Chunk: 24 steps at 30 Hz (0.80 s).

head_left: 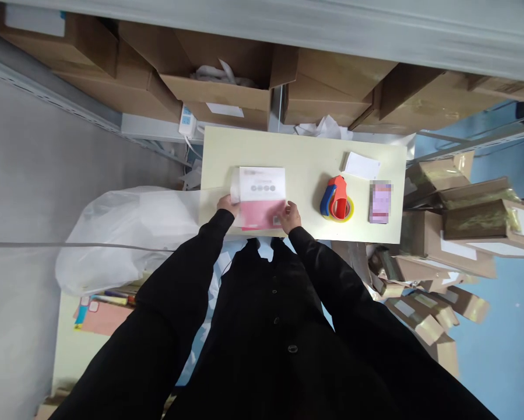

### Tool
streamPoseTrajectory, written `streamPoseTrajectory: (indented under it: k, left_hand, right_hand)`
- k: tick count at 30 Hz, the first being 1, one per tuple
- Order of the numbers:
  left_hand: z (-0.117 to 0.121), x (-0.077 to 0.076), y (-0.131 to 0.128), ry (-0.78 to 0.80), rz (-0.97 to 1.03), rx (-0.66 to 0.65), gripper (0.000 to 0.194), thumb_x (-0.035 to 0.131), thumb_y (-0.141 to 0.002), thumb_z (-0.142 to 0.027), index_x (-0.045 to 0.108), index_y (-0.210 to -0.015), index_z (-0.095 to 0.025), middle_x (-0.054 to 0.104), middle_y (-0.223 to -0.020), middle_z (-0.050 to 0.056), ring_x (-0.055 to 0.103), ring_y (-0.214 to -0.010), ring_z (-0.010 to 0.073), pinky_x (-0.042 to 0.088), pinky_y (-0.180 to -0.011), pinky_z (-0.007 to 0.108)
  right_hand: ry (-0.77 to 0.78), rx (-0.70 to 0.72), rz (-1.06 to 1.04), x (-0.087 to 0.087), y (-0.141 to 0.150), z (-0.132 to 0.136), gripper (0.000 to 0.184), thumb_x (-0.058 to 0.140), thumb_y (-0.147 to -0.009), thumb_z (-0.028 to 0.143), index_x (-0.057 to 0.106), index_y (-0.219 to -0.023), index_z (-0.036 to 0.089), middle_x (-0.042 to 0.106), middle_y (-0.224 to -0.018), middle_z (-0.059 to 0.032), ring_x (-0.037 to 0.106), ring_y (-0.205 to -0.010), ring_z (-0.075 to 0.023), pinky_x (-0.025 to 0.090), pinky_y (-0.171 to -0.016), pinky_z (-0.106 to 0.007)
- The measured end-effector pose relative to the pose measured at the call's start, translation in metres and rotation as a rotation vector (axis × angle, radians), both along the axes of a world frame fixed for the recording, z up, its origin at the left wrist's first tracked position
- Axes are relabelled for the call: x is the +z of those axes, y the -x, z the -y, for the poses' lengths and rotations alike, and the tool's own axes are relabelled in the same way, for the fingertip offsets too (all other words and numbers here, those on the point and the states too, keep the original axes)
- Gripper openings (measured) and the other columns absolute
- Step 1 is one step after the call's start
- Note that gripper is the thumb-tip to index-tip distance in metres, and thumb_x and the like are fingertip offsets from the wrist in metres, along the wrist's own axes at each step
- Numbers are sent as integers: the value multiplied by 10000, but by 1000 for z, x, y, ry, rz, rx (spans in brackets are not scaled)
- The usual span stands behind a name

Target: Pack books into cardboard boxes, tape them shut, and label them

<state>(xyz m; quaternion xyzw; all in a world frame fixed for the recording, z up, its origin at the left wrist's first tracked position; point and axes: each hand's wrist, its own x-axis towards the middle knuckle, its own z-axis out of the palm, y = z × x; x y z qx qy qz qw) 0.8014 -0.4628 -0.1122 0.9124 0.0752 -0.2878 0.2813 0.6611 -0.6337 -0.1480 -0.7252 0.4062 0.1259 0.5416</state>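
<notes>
A flat white and pink packet [262, 198] lies on the pale yellow table [305, 157] near its front edge. My left hand [227, 205] grips the packet's left side, fingers curled over it. At the packet's lower right corner my right hand [290, 214] is closed on the pink part. Both sleeves are black. A red and blue tape dispenser [337, 199] with a yellow roll stands to the right of my right hand.
A small white card stack [360, 165] and a pinkish phone-like object [380, 202] lie at the table's right. Open cardboard boxes [227, 76] line the back. Taped parcels [458, 227] pile at the right. A big white plastic bag [126, 233] sits left.
</notes>
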Motion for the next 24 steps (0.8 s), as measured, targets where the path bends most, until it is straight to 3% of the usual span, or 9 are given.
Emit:
streamPoseTrajectory:
  k: [2,4,6,9,12,14,17,19,24]
  left_hand:
    - [-3,-6,5,-97,49,-40,350,637,-646,-113,643,-996,-99,644,-1046,160,548,-1108,338,391,-993,465]
    - [-1,-7,12,-225,190,-100,602,636,-665,-114,512,-1253,-104,480,-1330,205,379,-1289,363,297,-1065,511]
    - [3,-6,20,-297,259,-205,688,582,-719,-109,383,-1376,-153,331,-1459,180,272,-1357,347,248,-1094,522]
    - [8,-9,30,-238,113,-308,576,462,-762,-61,460,-1328,-168,466,-1354,154,414,-1275,293,325,-1072,447]
    - [7,-15,36,-231,45,-248,571,460,-740,-60,471,-1310,-72,538,-1245,180,525,-1162,270,396,-1034,380]
    - [5,-20,37,-230,28,-194,570,464,-737,-71,470,-1304,-24,557,-1224,194,560,-1122,261,409,-1030,365]
    - [10,-26,37,-175,-12,-159,539,448,-749,-76,509,-1284,-63,621,-1176,144,613,-1053,223,448,-1001,348]
    - [23,-31,39,-102,-41,-175,528,430,-762,-74,523,-1281,-104,643,-1174,109,629,-1034,194,479,-967,333]
    - [86,-39,68,117,-104,-311,501,436,-763,-71,584,-1235,-144,660,-1174,75,619,-1070,177,492,-953,311]
  right_hand:
    - [37,2,7,-10,0,-3,603,596,-730,207,397,-1295,136,559,-1180,-135,572,-1057,-211,467,-926,-377]
    - [87,-1,27,-14,1,-7,611,593,-709,186,405,-1287,122,557,-1177,-142,573,-1053,-212,459,-941,-378]
    - [113,-9,46,-15,2,-10,629,589,-693,169,402,-1291,115,552,-1194,-153,566,-1073,-220,451,-958,-385]
    - [99,-51,52,-16,-1,-11,643,583,-681,159,399,-1297,125,555,-1216,-154,574,-1067,-216,462,-946,-382]
    - [10,-134,-8,-21,-9,-8,613,599,-667,180,438,-1257,135,617,-1116,-117,610,-964,-196,488,-889,-369]
    - [-102,-159,-40,-24,-12,-3,487,584,-661,189,518,-1141,134,653,-974,-77,623,-852,-178,506,-817,-350]
    - [-216,-139,-22,-24,-7,11,231,555,-655,206,580,-877,147,640,-806,-31,597,-727,-156,506,-706,-311]
    - [-236,-170,37,-18,6,25,168,563,-639,229,552,-794,166,616,-763,-11,579,-709,-151,499,-662,-295]
    - [-356,-349,246,17,44,71,303,629,-617,352,478,-836,205,601,-776,7,568,-656,-149,491,-579,-296]
